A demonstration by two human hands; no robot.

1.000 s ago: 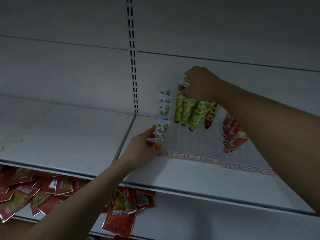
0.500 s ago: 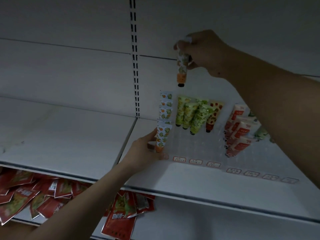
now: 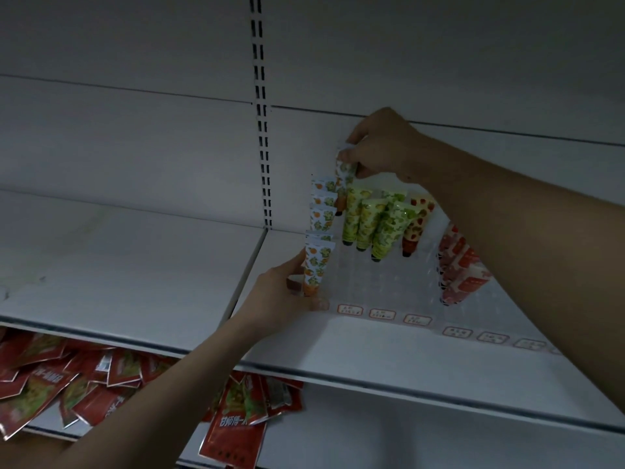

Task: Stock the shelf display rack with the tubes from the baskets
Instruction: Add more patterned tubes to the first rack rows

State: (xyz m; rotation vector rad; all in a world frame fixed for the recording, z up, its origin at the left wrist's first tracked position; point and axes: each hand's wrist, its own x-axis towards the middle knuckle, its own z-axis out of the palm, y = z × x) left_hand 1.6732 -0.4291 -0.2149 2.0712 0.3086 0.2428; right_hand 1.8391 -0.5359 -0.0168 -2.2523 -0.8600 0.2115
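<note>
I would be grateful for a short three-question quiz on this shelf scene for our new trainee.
1. True or false: the right hand pinches an orange-patterned tube by its flat top end, above the back of the clear rack.
2. Multiple choice: the left hand rests at the A) front left corner of the rack, B) red packets, C) upper shelf.
3. Fill in: the tubes nearest the held one on its right are ____ in colour.

Key: 1 true; 2 A; 3 yellow-green.
</note>
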